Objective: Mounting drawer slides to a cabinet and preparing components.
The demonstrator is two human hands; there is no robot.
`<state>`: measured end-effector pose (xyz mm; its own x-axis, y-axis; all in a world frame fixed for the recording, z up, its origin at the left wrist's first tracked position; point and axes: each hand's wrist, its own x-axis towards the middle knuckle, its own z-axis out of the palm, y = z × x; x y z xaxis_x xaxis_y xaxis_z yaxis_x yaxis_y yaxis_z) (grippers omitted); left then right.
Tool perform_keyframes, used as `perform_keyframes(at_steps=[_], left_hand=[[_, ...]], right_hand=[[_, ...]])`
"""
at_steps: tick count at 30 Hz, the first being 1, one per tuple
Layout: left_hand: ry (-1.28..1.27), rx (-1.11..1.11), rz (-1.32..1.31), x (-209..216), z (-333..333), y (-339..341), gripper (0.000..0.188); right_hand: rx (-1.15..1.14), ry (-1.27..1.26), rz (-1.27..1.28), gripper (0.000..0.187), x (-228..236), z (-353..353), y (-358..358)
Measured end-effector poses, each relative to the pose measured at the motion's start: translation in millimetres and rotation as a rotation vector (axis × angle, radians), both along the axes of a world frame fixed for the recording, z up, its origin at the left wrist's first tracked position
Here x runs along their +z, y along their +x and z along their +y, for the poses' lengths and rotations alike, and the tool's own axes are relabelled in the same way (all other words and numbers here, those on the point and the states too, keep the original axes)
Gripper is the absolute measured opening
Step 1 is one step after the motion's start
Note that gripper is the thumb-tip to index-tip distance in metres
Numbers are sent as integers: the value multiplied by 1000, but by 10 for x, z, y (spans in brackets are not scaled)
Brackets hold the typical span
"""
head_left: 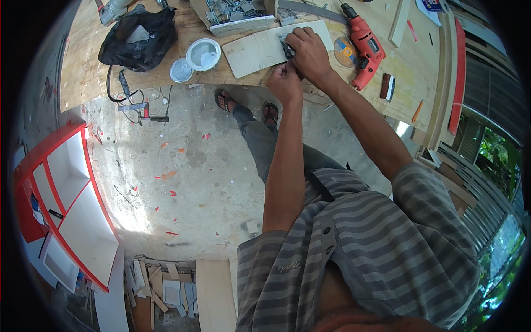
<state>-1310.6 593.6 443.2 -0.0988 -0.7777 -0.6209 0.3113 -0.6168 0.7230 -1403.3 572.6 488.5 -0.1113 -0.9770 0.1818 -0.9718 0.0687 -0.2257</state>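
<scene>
At the front edge of the wooden workbench [133,91], my two hands come together over a pale flat board [251,55]. My right hand [311,54] is closed, its fingers curled down over a small black and grey thing [289,51] lying at the board. What kind of thing it is cannot be made out. Just nearer to me, my left hand [286,84] is closed in a pinch and touches the right hand. Whatever its fingertips hold is hidden.
A red power drill [368,50] and a round abrasive disc [345,52] lie right of my hands. Left stand a white tub [203,54], its lid [181,70] and a black plastic bag [138,40]. A hardware box [243,27] sits behind. A red-edged white cabinet [72,166] stands left.
</scene>
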Motion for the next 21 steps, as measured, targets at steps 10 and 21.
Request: perform_keyframes(at_steps=[10,21], left_hand=[[-17,-80,-84,13,6,38,17],[-49,-76,-186,50,93,19,20]], right_hand=[[3,5,76,18,-20,-83,29],[-64,20,42,22,-45,96,2]])
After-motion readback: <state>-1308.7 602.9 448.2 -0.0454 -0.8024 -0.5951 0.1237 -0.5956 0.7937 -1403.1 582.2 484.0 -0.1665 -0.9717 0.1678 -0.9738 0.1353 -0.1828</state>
